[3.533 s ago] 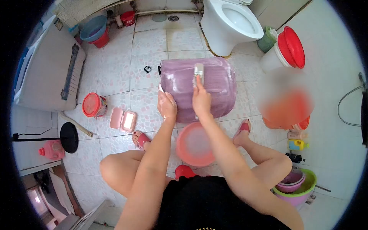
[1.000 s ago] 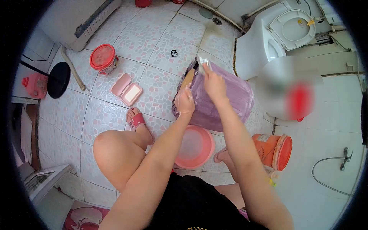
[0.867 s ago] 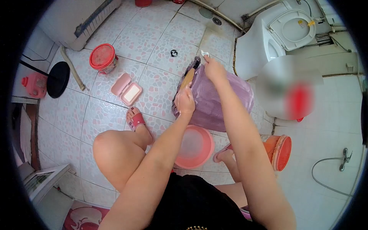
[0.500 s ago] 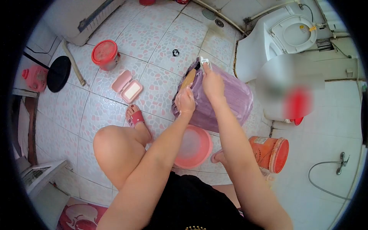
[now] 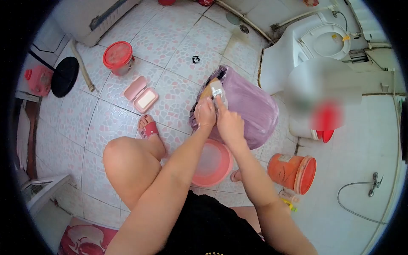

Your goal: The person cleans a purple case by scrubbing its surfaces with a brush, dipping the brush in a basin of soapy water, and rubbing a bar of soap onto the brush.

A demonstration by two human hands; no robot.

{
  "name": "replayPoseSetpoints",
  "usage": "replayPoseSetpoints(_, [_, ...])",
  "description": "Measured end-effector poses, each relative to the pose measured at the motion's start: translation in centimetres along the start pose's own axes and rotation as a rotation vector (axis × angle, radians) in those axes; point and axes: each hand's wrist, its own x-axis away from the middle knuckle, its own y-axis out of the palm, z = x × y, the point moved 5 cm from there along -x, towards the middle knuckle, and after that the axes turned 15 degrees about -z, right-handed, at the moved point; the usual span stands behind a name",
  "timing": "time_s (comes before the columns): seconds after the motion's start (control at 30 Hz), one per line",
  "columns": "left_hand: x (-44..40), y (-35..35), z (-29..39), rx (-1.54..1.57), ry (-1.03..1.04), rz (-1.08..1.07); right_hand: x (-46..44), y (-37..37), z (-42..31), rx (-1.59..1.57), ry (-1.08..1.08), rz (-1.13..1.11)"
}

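Note:
A purple, soap-smeared item with rounded corners (image 5: 250, 106) lies on the tiled floor, its dark edge facing left. My left hand (image 5: 205, 112) is closed round a flat tan piece (image 5: 208, 90) at that left edge. In my right hand (image 5: 230, 123) is a small brush with a pale back (image 5: 217, 90), index finger stretched along it, held against the purple item beside the tan piece. White suds cling to my left fingers. Just below the item stands a pink basin (image 5: 212, 163) with cloudy water. The brush's bristles are hidden.
An open pink soap box (image 5: 145, 100) and a red-lidded bucket (image 5: 118, 58) are on the floor at left. An orange bucket (image 5: 291, 173) lies at right, below a red and white container (image 5: 327, 135). The toilet (image 5: 293, 51) stands at upper right.
My right hand with the brush has moved from the item's top corner down and left, close to my left hand. The view has shifted slightly; my left hand keeps its hold.

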Motion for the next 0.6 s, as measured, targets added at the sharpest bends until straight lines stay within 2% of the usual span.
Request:
replayPoseSetpoints(0.13, [0.3,-0.5,0.9,0.024,0.060,0.029,-6.0,-2.0,2.1,0.071,0.057,0.036])
replayPoseSetpoints(0.27, [0.1,-0.5,0.8,0.023,0.100,0.066,-13.3,-3.8,3.7,0.057,-0.020,0.037])
replayPoseSetpoints(0.37, [0.0,-0.4,0.8,0.029,0.106,0.057,-17.8,-3.7,4.9,0.063,0.000,0.009])
replayPoseSetpoints(0.5, [0.0,-0.4,0.9,0.036,0.087,0.047,-18.3,-3.2,5.1,0.046,-0.022,0.092])
replayPoseSetpoints(0.6, [0.1,-0.8,1.4,0.041,0.066,0.068,-13.6,-2.7,4.0,-0.029,0.003,0.148])
